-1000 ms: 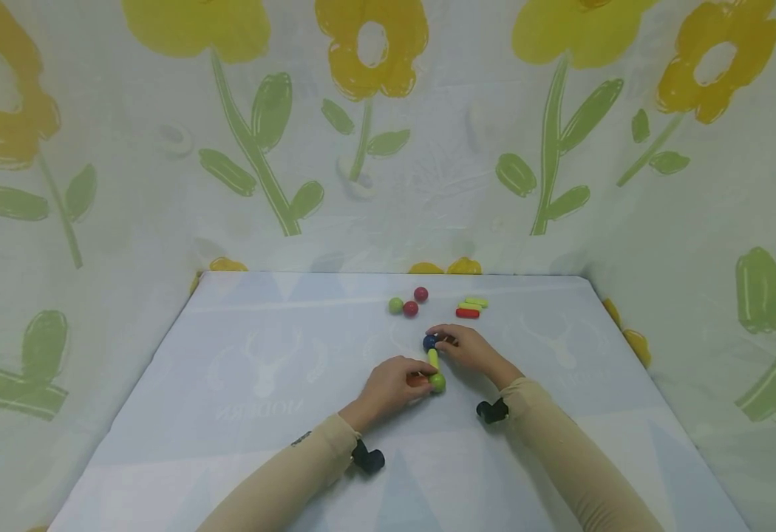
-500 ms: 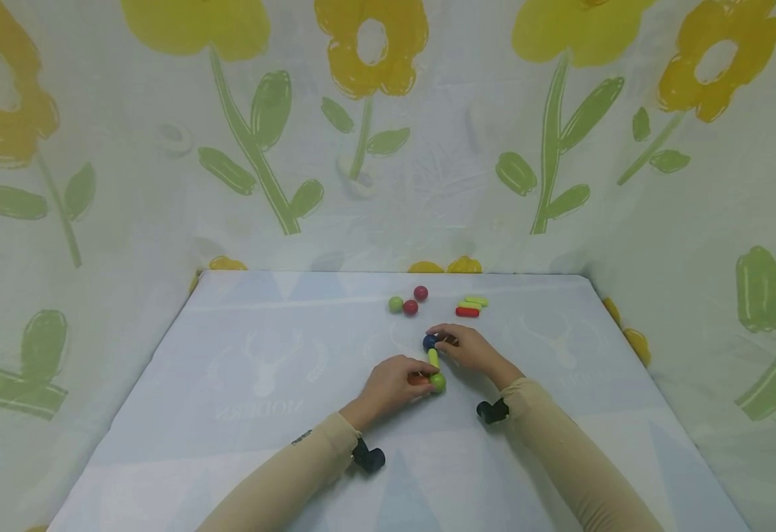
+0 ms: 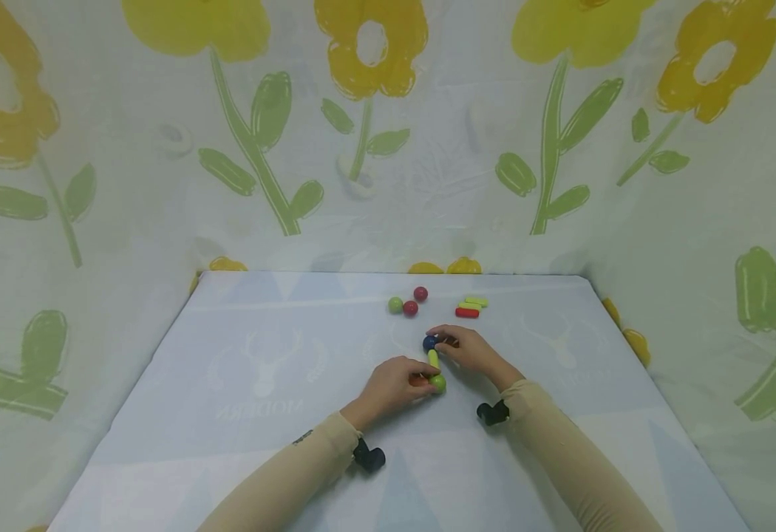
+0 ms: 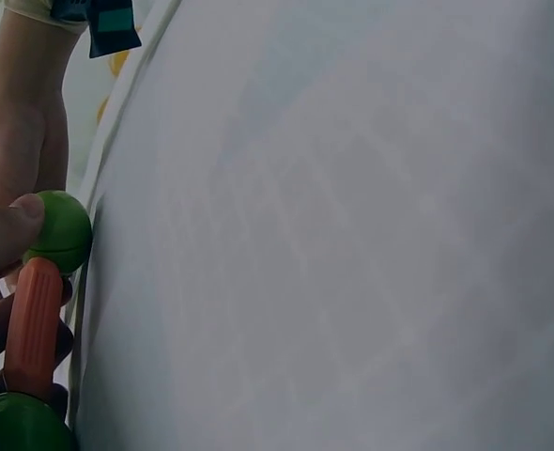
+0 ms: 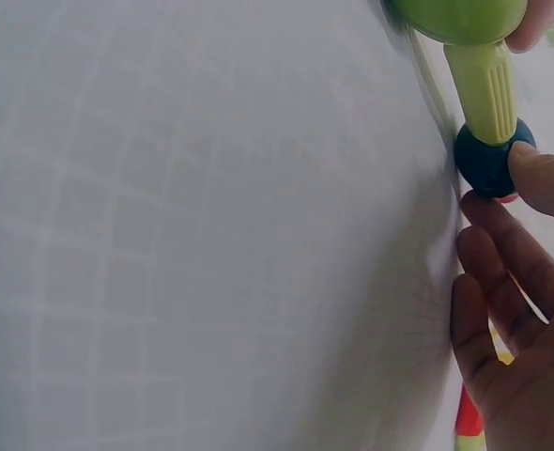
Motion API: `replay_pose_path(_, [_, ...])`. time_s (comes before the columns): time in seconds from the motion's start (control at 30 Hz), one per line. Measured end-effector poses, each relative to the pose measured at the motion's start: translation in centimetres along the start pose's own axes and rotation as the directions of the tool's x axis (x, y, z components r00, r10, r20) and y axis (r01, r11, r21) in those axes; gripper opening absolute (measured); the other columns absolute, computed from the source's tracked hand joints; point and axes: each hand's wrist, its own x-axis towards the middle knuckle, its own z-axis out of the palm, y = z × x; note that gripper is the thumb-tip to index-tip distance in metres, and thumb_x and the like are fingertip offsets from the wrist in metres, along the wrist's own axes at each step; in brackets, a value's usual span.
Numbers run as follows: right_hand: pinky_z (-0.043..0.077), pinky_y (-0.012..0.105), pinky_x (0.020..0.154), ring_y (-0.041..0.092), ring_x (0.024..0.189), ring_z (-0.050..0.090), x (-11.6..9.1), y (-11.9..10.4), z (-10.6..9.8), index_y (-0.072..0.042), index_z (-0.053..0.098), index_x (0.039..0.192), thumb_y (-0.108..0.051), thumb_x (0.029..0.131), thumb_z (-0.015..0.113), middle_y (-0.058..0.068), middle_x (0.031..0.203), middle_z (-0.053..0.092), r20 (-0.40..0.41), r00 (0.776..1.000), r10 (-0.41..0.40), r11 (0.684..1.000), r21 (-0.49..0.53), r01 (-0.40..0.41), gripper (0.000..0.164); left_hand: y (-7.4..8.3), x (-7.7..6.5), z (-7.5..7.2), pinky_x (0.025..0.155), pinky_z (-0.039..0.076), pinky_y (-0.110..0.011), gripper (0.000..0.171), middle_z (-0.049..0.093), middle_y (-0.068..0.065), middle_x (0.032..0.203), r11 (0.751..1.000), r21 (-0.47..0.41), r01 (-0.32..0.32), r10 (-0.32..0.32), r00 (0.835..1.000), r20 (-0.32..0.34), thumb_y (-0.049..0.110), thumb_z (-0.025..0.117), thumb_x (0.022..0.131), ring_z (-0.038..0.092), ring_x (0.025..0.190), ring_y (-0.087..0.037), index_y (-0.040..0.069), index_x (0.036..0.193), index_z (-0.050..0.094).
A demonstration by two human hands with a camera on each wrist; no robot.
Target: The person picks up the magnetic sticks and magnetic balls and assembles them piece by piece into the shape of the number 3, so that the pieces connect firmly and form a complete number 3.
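Note:
In the head view my left hand [image 3: 395, 384] grips a green ball [image 3: 437, 383]. An orange ribbed rod [image 4: 33, 329] runs from that ball to a second green ball [image 4: 25, 425] in the left wrist view, with my fingers behind the rod. My right hand [image 3: 469, 349] pinches a dark blue ball [image 3: 430, 343] between thumb and fingertips. Between the blue ball and the gripped green ball stretches a yellow-green rod [image 5: 484, 92], touching both. My palm largely hides the orange rod and the second green ball from the head camera.
Beyond my hands on the white table [image 3: 182, 414] lie a loose green ball [image 3: 395, 305] and two red balls [image 3: 411, 308]. To their right are a red rod [image 3: 467, 313] and yellow-green rods [image 3: 476, 302]. Flowered cloth walls enclose the table's back and sides.

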Motion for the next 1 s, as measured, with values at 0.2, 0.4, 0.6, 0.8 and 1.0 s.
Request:
replay_pose_path(0.2, [0.052,0.043,0.095,0.021,0.105,0.062,-0.1,0.2,0.0,-0.019,0.066,0.134,-0.018,0.101,0.065,0.003,0.117,0.069,-0.01,1.0,0.026,0.999,0.045,-0.026,0.033,-0.2,0.0,0.1,0.071,0.044,-0.021,0.031,0.071,0.014,0.094,1.0,-0.03,-0.007,0.006,1.0,-0.019,0.037,0.079,0.089,0.053,0.078,-0.004,0.025,0.118,0.078])
replay_pose_path(0.4, [0.053,0.043,0.093,0.022,0.104,0.062,0.1,0.5,-0.4,-0.017,0.065,0.134,-0.019,0.103,0.061,0.005,0.119,0.068,-0.077,0.996,0.048,0.998,0.036,-0.046,0.032,-0.2,-0.1,0.1,0.073,0.044,-0.021,0.032,0.072,0.014,0.096,0.999,-0.035,-0.002,0.002,1.0,-0.016,0.038,0.079,0.089,0.053,0.08,-0.003,0.025,0.118,0.078])
replay_pose_path(0.6, [0.05,0.048,0.097,0.03,0.111,0.06,0.8,1.6,-1.3,-0.013,0.064,0.134,-0.018,0.103,0.061,0.013,0.129,0.06,-0.183,0.981,0.065,0.995,-0.067,-0.078,0.032,-0.1,-0.1,0.1,0.072,0.044,-0.021,0.032,0.071,0.013,0.094,0.999,-0.046,0.011,-0.012,0.999,-0.033,0.039,0.08,0.088,0.055,0.08,-0.006,0.025,0.117,0.079])
replay_pose_path(0.8, [0.04,0.054,0.108,0.039,0.126,0.049,1.5,3.4,-2.0,-0.009,0.065,0.134,-0.015,0.101,0.061,0.02,0.138,0.052,-0.291,0.952,0.093,0.982,-0.131,-0.136,0.034,-0.4,-0.2,0.5,0.073,0.044,-0.02,0.032,0.071,0.015,0.096,0.998,-0.063,0.023,-0.025,0.999,-0.035,0.039,0.081,0.087,0.055,0.081,-0.005,0.027,0.116,0.079])
replay_pose_path(1.0, [0.039,0.055,0.11,0.039,0.128,0.046,2.2,4.4,-2.6,-0.008,0.063,0.136,-0.015,0.101,0.061,0.021,0.141,0.049,-0.311,0.938,0.153,0.97,-0.136,-0.203,0.036,-0.4,-0.2,0.6,0.073,0.044,-0.02,0.031,0.072,0.015,0.097,0.998,-0.061,0.028,-0.03,0.999,-0.036,0.038,0.081,0.087,0.055,0.082,-0.006,0.028,0.117,0.079])
